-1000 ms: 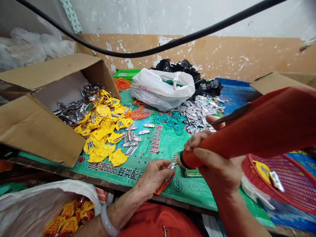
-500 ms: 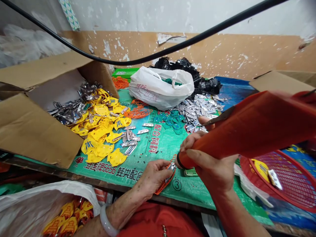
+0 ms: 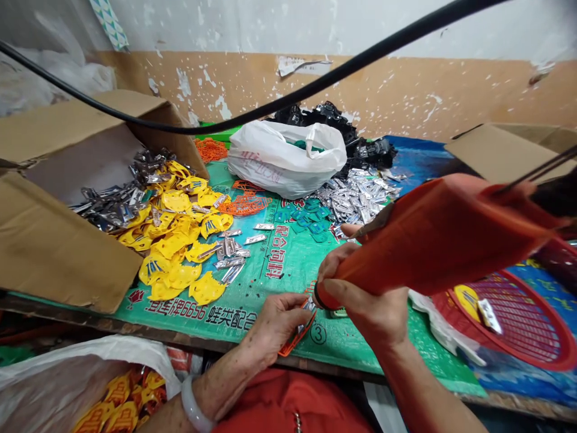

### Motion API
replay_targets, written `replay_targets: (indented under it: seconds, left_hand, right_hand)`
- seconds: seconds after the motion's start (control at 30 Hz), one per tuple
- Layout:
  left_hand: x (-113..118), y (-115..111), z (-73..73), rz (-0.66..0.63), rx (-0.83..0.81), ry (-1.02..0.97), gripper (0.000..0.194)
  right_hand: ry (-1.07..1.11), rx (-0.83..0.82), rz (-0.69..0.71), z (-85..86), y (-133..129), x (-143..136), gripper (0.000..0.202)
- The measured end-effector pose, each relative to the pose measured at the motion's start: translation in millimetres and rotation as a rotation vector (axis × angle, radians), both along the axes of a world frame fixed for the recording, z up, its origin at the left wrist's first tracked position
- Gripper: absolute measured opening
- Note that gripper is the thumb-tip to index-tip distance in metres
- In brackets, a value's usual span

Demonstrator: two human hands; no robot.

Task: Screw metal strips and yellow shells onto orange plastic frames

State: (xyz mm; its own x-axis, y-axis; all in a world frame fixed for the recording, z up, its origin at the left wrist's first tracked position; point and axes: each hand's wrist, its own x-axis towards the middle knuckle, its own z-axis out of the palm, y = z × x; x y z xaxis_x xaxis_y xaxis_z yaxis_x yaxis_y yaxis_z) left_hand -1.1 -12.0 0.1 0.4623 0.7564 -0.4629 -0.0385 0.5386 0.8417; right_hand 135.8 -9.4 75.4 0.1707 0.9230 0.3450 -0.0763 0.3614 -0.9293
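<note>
Near the front edge of the table, my left hand (image 3: 273,328) is closed on an orange plastic frame (image 3: 292,346), with a small silvery piece (image 3: 308,305) at its upper part. My right hand (image 3: 372,304) wraps round the front of an electric screwdriver (image 3: 433,240) in a red cloth cover, its index finger along a grey lever. The tool slants down to the left, and its black-ringed nose meets the orange frame by my left fingertips. The very tip is hidden. Behind my right hand, a small green piece (image 3: 338,313) partly shows.
Left, an open cardboard box (image 3: 67,240) spills yellow plastic parts (image 3: 175,252) and silvery strips. Further back are a white bag (image 3: 283,159), green pieces (image 3: 311,219) and black parts (image 3: 333,120). A red basket (image 3: 532,355) sits right. A black cable (image 3: 270,108) hangs across.
The whole view has shifted, so things appear slightly further left. The screwdriver's rear end has swung a little lower. Both hands keep their holds at the orange frame.
</note>
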Motion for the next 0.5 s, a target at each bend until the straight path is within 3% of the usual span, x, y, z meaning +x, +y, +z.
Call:
replay_targets:
  seconds: [0.3, 0.43, 0.5]
  left_hand:
    - [-0.3, 2.4, 2.7, 0.067, -0.115, -0.079, 0.036]
    - [-4.0, 5.1, 11.3, 0.066, -0.078, -0.040, 0.038]
    - [-7.1, 6.6, 14.1, 0.067, -0.048, 0.009, 0.038]
  right_hand:
    - [0.036, 0.033, 0.030, -11.7, 1.2, -1.7, 0.016]
    - [0.127, 0.029, -0.002, -1.5, -0.1, 4.6, 0.047]
    - [0.155, 0.040, -0.094, 4.1, 3.0, 13.3, 0.045]
